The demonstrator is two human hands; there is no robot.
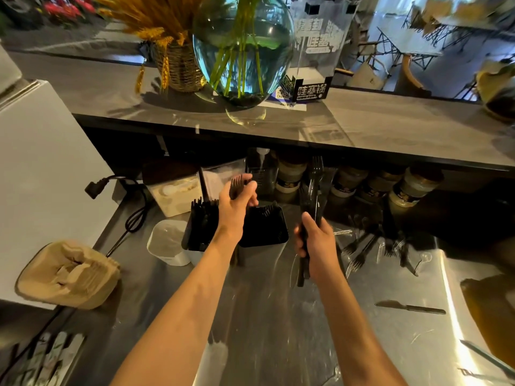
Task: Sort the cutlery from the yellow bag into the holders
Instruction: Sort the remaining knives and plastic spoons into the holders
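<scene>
Two long bare arms, with no sleeves, watch or rings to see, end in the left hand point(237, 207) and the right hand point(317, 240) near the black holder point(263, 229).

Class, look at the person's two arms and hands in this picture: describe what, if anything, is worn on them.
Both forearms are bare up to the bottom edge of the picture; no sleeves show. The left hand and the right hand wear no gloves. No watch, bracelet or ring is visible on either wrist or on the fingers that show.
</scene>
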